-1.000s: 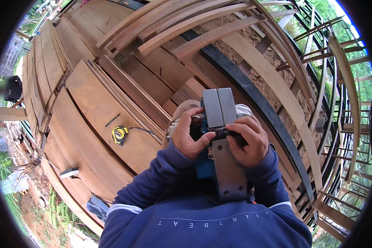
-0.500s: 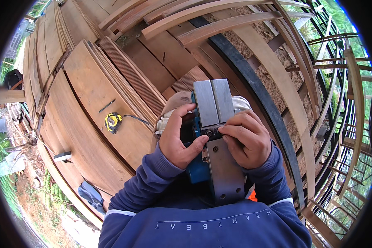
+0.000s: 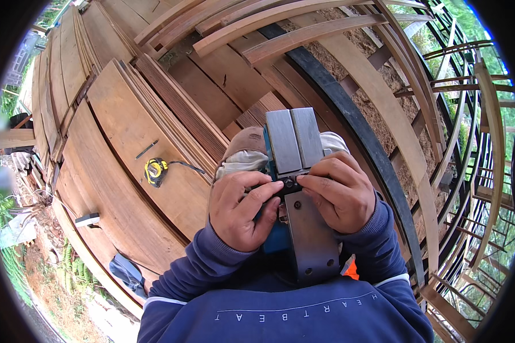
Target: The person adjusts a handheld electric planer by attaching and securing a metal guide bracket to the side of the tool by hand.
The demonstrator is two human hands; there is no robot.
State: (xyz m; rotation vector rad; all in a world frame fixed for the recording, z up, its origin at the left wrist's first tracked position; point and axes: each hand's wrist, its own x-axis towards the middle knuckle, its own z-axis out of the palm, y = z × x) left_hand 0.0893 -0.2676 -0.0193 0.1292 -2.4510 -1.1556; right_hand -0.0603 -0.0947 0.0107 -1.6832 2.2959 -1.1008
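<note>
An electric hand planer [image 3: 312, 237] with a blue body lies sole up in my lap, its metal base plates facing me. Between the grooved silver plate [image 3: 286, 140] and the darker, longer plate sits the black cutter block [image 3: 290, 182] with a bolt showing. My left hand [image 3: 236, 211] has its fingertips at the left end of this block, thumb bent in beneath them. At the right end, my right hand [image 3: 340, 191] pinches with thumb and index finger curled in. Anything small between the fingers is hidden.
Wide boards [image 3: 106, 171] lie on my left. On them rest a yellow and black tape measure [image 3: 155, 171] with its tape partly out, a pencil [image 3: 147, 149] and a small block-like object [image 3: 87, 219]. Long timber strips and a black beam [image 3: 349, 106] run along the right.
My left hand has drawn back from the planer's far side, and its fingers now bend in to the cutter block. The right hand stays at the block, its fingertips shifted slightly left.
</note>
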